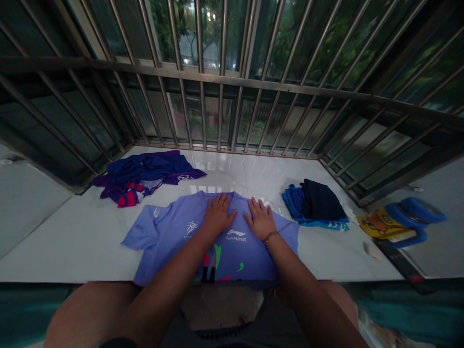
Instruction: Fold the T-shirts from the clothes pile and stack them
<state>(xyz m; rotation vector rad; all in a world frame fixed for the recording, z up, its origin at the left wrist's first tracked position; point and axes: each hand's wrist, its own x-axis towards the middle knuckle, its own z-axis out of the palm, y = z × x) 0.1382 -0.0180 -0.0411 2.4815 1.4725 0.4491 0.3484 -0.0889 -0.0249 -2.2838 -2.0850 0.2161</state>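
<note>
A light purple T-shirt (166,244) lies spread front side up on the white sill, its collar toward the window and its lower part reaching the front edge. White LI-NING lettering and green, pink and black graphics show on it. My left hand (219,215) rests flat on the shirt just below the collar, fingers stretched out. Beside it, my right hand (261,220) presses flat near the shoulder on the right, fingers spread, with a thin bracelet at the wrist. Neither hand grips the cloth. My forearms hide part of the shirt front.
A loose heap of blue and purple clothes (145,166) sits at the back left. Folded dark and blue garments (319,203) are stacked at the right. Farther right stands a blue and yellow container (395,222). Metal bars (223,79) close off the window behind the white sill (90,241).
</note>
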